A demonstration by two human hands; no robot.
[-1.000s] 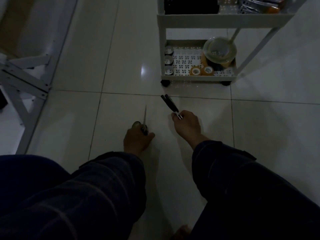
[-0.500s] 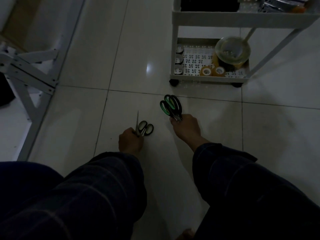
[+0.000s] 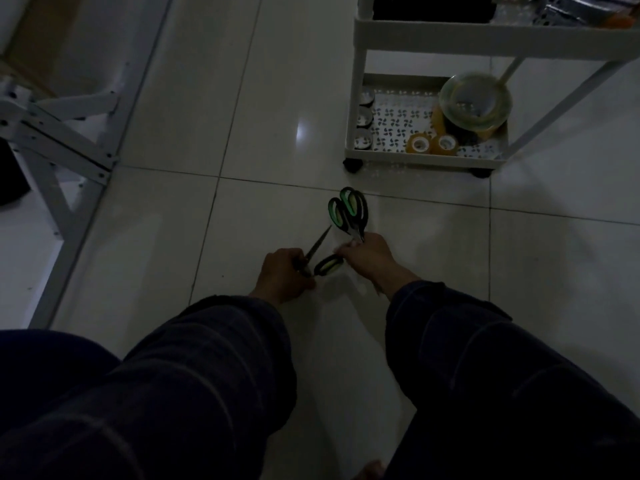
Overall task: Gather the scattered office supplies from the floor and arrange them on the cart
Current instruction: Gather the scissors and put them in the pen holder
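The white cart [image 3: 429, 39] stands on the tiled floor [image 3: 214, 116], tape rolls [image 3: 433, 144] on its bottom shelf; nearer, the right hand [image 3: 372, 259] has its grip around green-handled scissors [image 3: 349, 211], handles pointing toward the cart; the left hand [image 3: 284, 275] grips a second pair of scissors [image 3: 322, 258], blades up.

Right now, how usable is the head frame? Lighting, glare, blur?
Head view: very dim overall, with a small glare spot on the floor tile. The hands and both scissors remain readable, left hand and right hand; green handles stand out. The big tape roll on the cart looks smeared. Tile lines bow from the wide lens.
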